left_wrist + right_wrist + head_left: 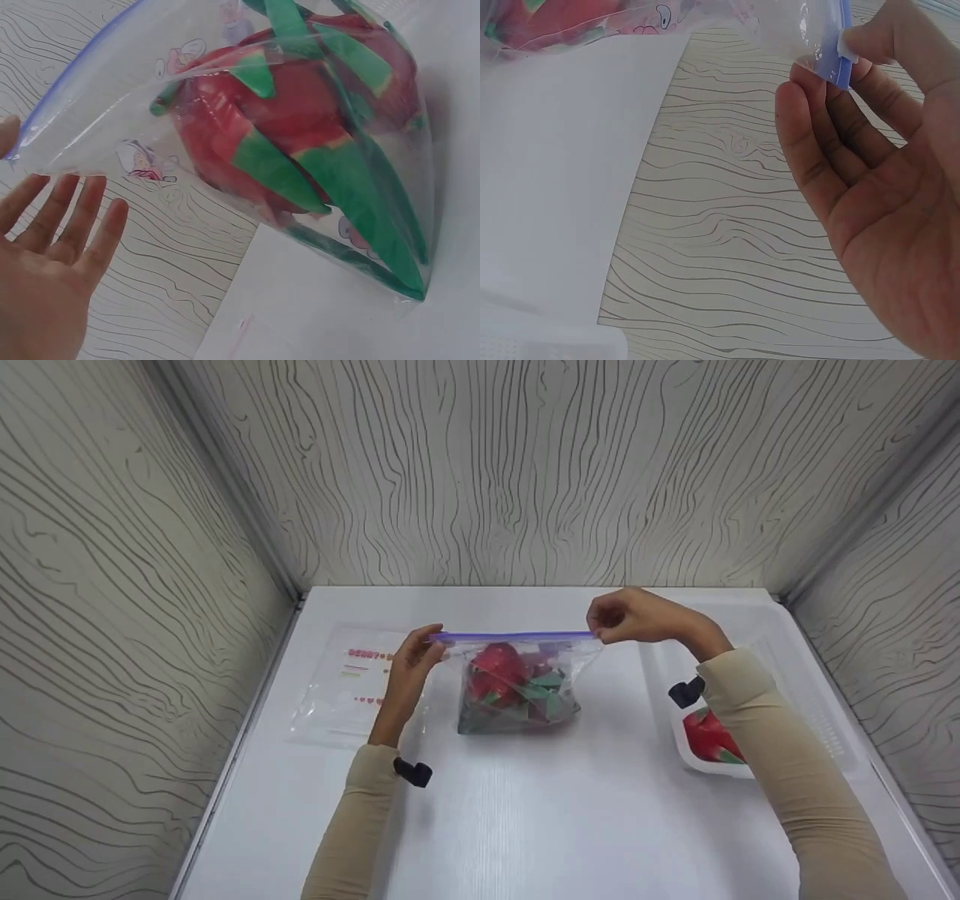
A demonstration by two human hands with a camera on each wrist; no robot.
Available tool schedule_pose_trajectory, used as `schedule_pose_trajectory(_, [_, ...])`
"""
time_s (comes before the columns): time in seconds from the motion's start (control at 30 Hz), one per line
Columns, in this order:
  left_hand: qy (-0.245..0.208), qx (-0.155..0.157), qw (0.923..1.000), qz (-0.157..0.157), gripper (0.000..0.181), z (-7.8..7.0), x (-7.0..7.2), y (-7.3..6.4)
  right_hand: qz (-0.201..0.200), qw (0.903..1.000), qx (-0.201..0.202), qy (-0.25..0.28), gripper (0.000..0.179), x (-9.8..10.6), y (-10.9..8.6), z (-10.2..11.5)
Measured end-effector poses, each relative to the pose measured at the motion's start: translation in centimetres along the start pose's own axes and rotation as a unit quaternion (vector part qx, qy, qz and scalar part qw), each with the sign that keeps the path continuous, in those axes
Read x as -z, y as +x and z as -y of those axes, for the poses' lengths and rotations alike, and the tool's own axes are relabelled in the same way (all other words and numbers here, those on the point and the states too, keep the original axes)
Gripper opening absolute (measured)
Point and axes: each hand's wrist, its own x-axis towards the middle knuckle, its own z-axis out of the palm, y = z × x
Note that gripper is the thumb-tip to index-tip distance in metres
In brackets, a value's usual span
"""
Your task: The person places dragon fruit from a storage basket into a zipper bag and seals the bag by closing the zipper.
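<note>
A clear zip bag (581, 664) with a purple-blue zip strip (517, 637) stands upright on the white table. Inside it are red dragon fruits (497, 671) with green leafy scales, seen close up in the left wrist view. At the bag's top left corner, the left hand (407, 669) pinches the strip's end between thumb and fingers. The right hand (641, 617) holds the opposite end. There, in the right wrist view, its thumb presses a small white slider (847, 46) near the strip's end, with fingers curled behind. The strip is stretched straight between both hands.
Left of the filled bag, a flat clear bag (326, 690) with red print lies partly behind the left arm. On the right stands a white basket (681, 746) holding a red and green dragon fruit (709, 733), partly hidden by the right sleeve. Wood-patterned walls (487, 472) enclose the table.
</note>
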Motion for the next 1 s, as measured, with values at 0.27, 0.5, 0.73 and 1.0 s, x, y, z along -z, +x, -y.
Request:
schedule_pose_trajectory(0.27, [0.045,0.12,0.9857,0.109,0.095,2.5,-1.8,-1.1,-0.014,0.9998,-0.006,0.009,0.012,-0.1,-0.1,-0.3])
schedule_pose_trajectory(0.5, [0.098,0.157,0.9756,0.118,0.12,4.5,-3.4,-1.9,-0.025,0.9995,-0.002,0.02,0.011,-0.6,-0.2,-0.7])
schedule_pose_trajectory(0.73, [0.09,0.179,0.9744,0.102,0.13,5.4,-4.8,-2.4,-0.043,0.9976,-0.022,0.051,0.01,-1.1,-0.6,-1.3])
schedule_pose_trajectory(1.0, [0.183,0.111,0.9762,0.034,0.119,5.6,-5.2,-2.4,-0.088,0.9916,-0.028,0.09,0.016,-2.3,-1.5,-2.1])
